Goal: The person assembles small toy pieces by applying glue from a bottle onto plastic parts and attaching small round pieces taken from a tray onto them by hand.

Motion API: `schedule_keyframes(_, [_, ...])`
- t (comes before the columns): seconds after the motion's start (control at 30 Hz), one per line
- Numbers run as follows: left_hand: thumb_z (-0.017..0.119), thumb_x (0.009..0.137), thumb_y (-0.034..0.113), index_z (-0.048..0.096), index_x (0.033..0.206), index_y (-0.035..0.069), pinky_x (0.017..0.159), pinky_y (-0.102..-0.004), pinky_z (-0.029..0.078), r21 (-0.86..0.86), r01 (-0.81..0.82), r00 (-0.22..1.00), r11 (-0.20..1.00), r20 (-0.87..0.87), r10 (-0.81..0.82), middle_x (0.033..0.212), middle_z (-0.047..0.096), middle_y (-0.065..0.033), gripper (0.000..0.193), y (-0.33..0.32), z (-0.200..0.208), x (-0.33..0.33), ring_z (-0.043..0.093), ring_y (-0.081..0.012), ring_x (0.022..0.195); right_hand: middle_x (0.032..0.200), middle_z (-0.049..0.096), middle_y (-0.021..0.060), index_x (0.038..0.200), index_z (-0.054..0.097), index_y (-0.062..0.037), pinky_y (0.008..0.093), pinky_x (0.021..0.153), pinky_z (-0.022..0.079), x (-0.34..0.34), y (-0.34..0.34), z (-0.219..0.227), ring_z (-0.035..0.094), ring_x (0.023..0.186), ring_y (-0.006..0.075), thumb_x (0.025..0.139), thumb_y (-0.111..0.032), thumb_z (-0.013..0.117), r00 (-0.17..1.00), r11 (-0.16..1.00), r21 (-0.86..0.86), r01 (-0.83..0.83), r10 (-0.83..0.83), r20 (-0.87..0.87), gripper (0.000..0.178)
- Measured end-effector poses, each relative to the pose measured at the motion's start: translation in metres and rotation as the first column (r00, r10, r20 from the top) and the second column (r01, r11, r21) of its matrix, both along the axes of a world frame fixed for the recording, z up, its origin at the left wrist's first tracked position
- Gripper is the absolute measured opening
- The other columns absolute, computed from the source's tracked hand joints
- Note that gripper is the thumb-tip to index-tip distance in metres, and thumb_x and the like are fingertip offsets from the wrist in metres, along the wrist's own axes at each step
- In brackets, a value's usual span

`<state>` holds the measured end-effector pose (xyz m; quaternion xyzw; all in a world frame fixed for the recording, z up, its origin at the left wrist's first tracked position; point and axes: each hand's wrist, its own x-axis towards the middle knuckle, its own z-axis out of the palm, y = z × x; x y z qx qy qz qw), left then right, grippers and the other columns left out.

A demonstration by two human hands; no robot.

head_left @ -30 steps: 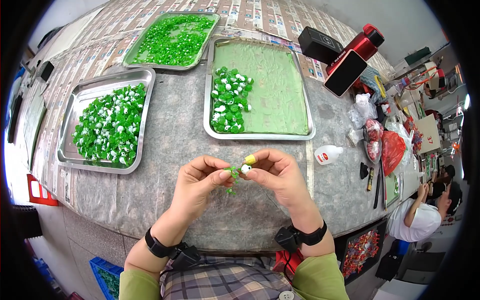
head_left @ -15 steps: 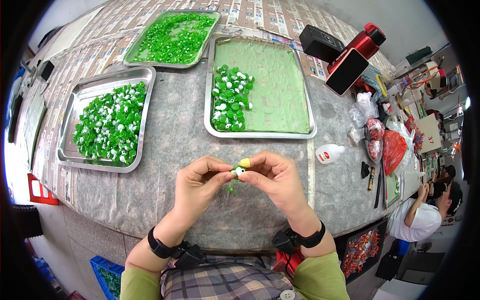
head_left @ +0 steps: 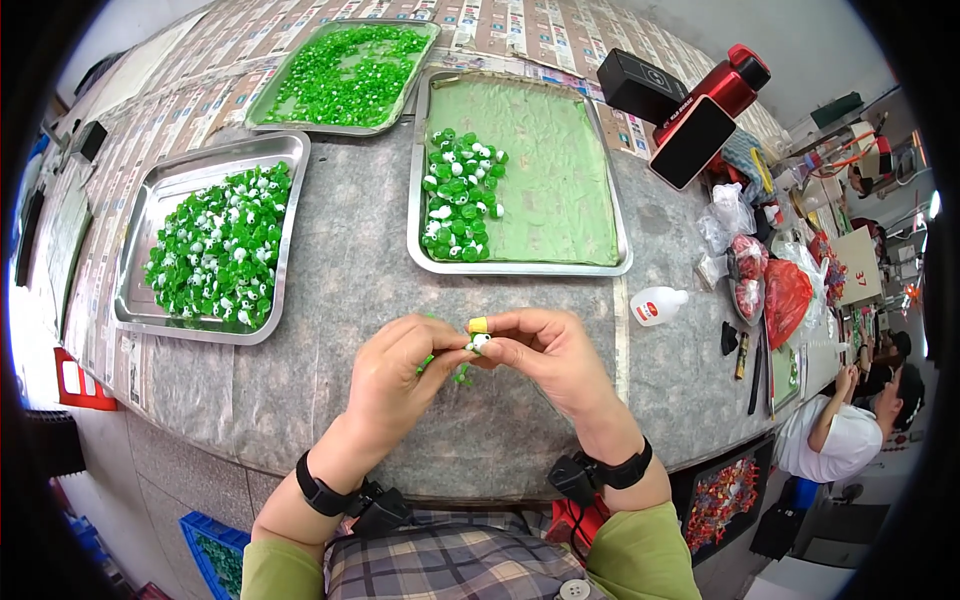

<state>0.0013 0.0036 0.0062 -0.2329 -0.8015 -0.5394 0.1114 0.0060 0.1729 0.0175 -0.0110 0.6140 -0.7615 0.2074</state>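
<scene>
Close above the grey table covering, a small green-and-white frog-like piece with a black-dotted eye [head_left: 481, 342] is pinched between both hands. My left hand [head_left: 395, 372] has thumb and fingers closed on its left side, and a bit of green shows among those fingers. On the other side, the thumb and index finger of my right hand [head_left: 555, 362] grip it, the index tip wearing a yellow finger cover [head_left: 477, 325]. A few green bits [head_left: 462, 375] show just below the fingertips. Beyond the hands, a metal tray lined with green [head_left: 550, 190] carries similar pieces along its left side.
A second metal tray [head_left: 137, 285] heaped with green-and-white pieces stands left; a third tray [head_left: 262, 108] lies behind it. To the right are a white bottle [head_left: 658, 305], a phone [head_left: 692, 143], a red flask [head_left: 735, 85], a black box [head_left: 642, 82] and bagged red items [head_left: 748, 275].
My left hand has turned inward, its fingers now folded nearer the piece. The right index finger with the yellow cover has shifted slightly left. The trays look the same.
</scene>
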Motion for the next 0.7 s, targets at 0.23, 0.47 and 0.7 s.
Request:
schedule_keyframes(0.23, [0.06, 0.071, 0.002, 0.056, 0.075, 0.001, 0.057, -0.0225, 0.045, 0.436, -0.151, 0.883, 0.887, 0.462, -0.077, 0.074, 0.058, -0.0066, 0.005, -0.008, 0.0, -0.002, 0.055, -0.0123, 0.065, 0.081, 0.059, 0.0053, 0.089, 0.057, 0.0, 0.0207, 0.061, 0.045, -0.003, -0.009, 0.007, 0.055, 0.068, 0.0089, 0.076, -0.008, 0.057, 0.983, 0.984, -0.082, 0.161, -0.167, -0.072, 0.015])
schedule_keyframes(0.47, [0.047, 0.082, 0.025, 0.049, 0.096, 0.004, 0.059, -0.0187, 0.047, 0.934, -0.354, 0.867, -0.04, 0.312, -0.388, 0.078, 0.048, -0.0006, 0.025, -0.056, -0.004, -0.034, 0.048, -0.0071, 0.066, 0.069, 0.052, 0.0081, 0.073, 0.055, -0.0037, 0.0307, 0.061, 0.042, -0.006, 0.001, -0.002, 0.052, 0.068, 0.0226, 0.066, -0.016, 0.062, 0.881, 0.56, 0.826, 0.063, 0.357, -0.309, 0.015])
schedule_keyframes(0.7, [0.049, 0.083, 0.019, 0.051, 0.094, 0.003, 0.056, -0.0187, 0.044, 0.793, -0.364, 0.757, 0.489, 0.558, -0.34, 0.072, 0.052, -0.0009, 0.02, -0.025, -0.002, -0.017, 0.05, -0.0068, 0.062, 0.071, 0.051, 0.0094, 0.069, 0.054, -0.003, 0.0353, 0.064, 0.042, 0.0, -0.01, -0.014, 0.052, 0.073, 0.0259, 0.067, -0.013, 0.059, 0.848, 0.449, 0.882, 0.141, 0.406, -0.342, 0.011])
